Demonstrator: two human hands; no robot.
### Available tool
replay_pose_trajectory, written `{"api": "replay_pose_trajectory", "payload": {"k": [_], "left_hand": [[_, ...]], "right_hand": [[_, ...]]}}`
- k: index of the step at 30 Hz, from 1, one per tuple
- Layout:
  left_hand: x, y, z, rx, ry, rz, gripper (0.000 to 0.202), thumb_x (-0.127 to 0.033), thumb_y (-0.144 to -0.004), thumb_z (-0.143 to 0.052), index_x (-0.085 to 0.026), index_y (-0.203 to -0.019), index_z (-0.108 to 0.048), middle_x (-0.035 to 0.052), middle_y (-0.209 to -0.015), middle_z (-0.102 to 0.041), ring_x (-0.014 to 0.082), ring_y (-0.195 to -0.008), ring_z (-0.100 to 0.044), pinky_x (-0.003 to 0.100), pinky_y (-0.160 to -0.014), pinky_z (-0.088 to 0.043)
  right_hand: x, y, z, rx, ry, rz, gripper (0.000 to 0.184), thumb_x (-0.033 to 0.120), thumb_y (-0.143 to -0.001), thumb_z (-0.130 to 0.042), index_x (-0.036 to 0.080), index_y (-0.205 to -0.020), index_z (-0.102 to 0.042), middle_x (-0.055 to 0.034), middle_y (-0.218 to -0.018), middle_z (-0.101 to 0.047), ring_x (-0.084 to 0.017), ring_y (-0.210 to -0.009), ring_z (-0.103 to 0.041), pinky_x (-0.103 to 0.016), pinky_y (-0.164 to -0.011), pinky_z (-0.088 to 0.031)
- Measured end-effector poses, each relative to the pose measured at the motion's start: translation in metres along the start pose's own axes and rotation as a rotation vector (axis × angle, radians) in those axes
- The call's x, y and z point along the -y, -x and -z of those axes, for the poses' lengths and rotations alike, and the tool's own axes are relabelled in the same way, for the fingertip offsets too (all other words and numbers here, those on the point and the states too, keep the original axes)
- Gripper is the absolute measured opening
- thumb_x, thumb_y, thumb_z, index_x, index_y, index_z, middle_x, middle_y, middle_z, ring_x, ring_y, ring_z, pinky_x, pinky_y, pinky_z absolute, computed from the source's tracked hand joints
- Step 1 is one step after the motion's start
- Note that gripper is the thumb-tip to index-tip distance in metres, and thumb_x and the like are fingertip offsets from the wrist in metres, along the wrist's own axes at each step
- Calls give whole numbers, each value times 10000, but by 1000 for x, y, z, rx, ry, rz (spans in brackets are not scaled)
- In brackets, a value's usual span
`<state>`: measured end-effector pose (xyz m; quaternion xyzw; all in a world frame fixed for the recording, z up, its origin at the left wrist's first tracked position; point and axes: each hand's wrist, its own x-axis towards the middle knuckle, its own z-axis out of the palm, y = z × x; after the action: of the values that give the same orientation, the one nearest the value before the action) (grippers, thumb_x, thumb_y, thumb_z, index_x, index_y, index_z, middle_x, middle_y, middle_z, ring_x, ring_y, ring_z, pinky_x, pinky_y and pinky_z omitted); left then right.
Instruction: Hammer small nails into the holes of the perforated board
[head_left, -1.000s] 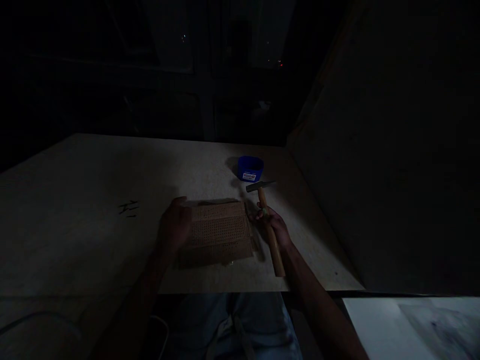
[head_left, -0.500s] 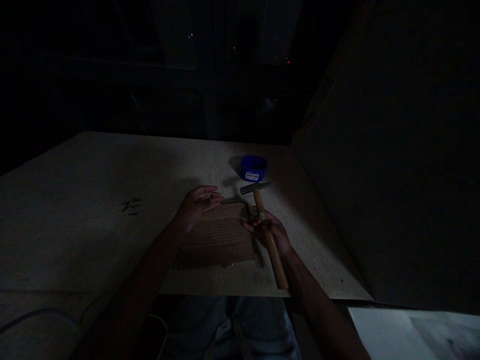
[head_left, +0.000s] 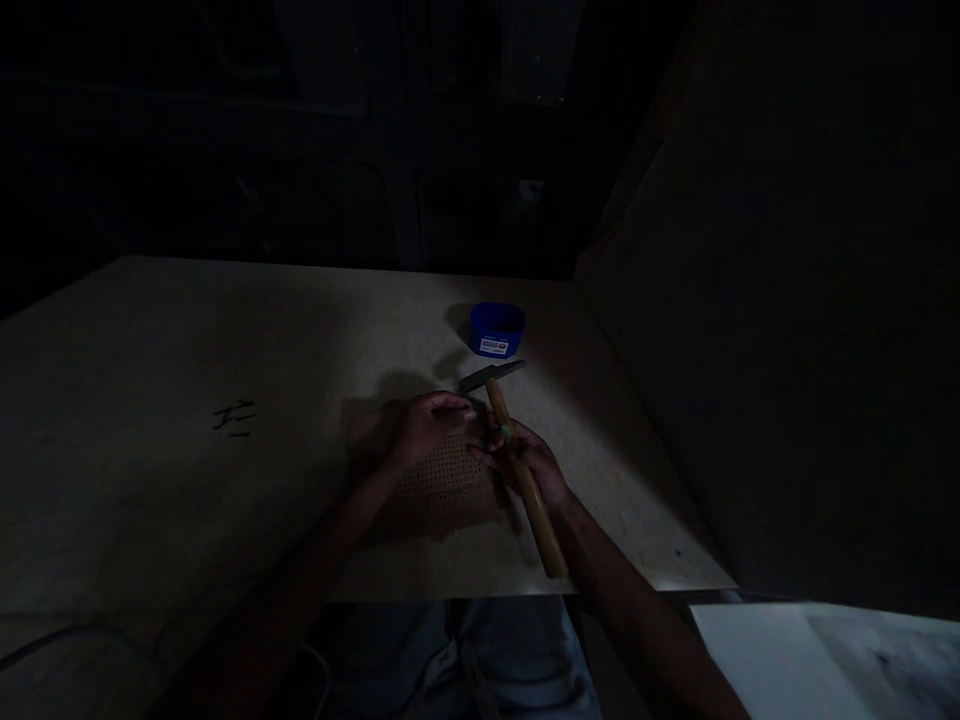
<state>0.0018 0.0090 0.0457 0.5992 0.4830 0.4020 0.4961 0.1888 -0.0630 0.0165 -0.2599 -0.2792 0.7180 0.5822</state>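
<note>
My right hand [head_left: 531,462] is wrapped round the wooden handle of a hammer [head_left: 534,505], whose dark metal head points away from me. Above the upper part of a brown cardboard-like piece [head_left: 442,475] with rows of small dark holes, my left hand [head_left: 429,430] has its thumb and fingertips pinched together. Whatever may be between those fingertips is too small and dark to make out. The left fingertips are close to the right fingers and just below the hammer head. Part of the brown piece is hidden under both hands and in shadow.
A blue container [head_left: 496,330] with a white label stands beyond the hammer head. Several thin dark nail-like pieces [head_left: 236,418] lie on the pale table [head_left: 315,340] at left. A tall dark panel [head_left: 765,330] borders the right side. The room is dim.
My left hand has moved right toward my right hand, and its spread fingers have closed into a pinch. The hammer stays in my right hand. The view has shifted slightly.
</note>
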Motion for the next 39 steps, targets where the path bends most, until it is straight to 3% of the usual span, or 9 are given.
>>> {"api": "replay_pose_trajectory", "payload": {"k": [7, 13, 20, 27, 34, 39], "left_hand": [[22, -3, -6, 51, -63, -20, 218, -351, -781, -711, -204, -914, -801, 72, -1016, -808, 273, -995, -741, 404, -954, -560], [32, -1, -4, 114, -77, -102, 275, -332, -861, -613, -223, -1020, -810, 68, -1059, -802, 268, -1044, -737, 422, -983, -559], [29, 0, 0, 14, -36, -82, 300, -388, -854, -655, -218, -1049, -805, 65, -1143, -783, 270, -1106, -714, 410, -1035, -530], [33, 3, -5, 95, -117, -144, 286, -294, -886, -577, -241, -1056, -801, 52, -1148, -781, 252, -1108, -718, 434, -1053, -520], [35, 2, -7, 49, -124, -142, 259, -294, -889, -582, -239, -988, -814, 61, -1125, -786, 256, -1086, -724, 441, -1043, -525], [29, 2, -6, 65, -120, -180, 241, -295, -878, -601, -233, -970, -815, 80, -1120, -787, 264, -1102, -713, 447, -1052, -514]], "right_hand": [[3, 0, -1, -7, -10, -19, 441, 122, -685, -716, 210, -1117, -734, 10, -820, -689, -175, -808, -657, -589, -1120, -448], [2, 0, -3, -34, 3, -32, 417, 130, -663, -738, 209, -1072, -752, 14, -794, -691, -169, -786, -643, -580, -1127, -448], [0, 0, 1, -53, 23, -30, 446, 127, -635, -711, 208, -1072, -750, 9, -801, -680, -179, -798, -640, -561, -1126, -450], [8, -1, 5, -85, 17, -10, 431, 125, -616, -694, 219, -1032, -755, 17, -765, -684, -174, -753, -626, -537, -1104, -475], [9, 2, 9, -87, 35, 34, 392, 166, -675, -735, 214, -1063, -728, 22, -788, -679, -168, -760, -642, -536, -1136, -442], [10, 2, 8, -87, 50, 41, 378, 155, -651, -711, 226, -1021, -738, 11, -790, -677, -187, -786, -647, -529, -1081, -495]]}}
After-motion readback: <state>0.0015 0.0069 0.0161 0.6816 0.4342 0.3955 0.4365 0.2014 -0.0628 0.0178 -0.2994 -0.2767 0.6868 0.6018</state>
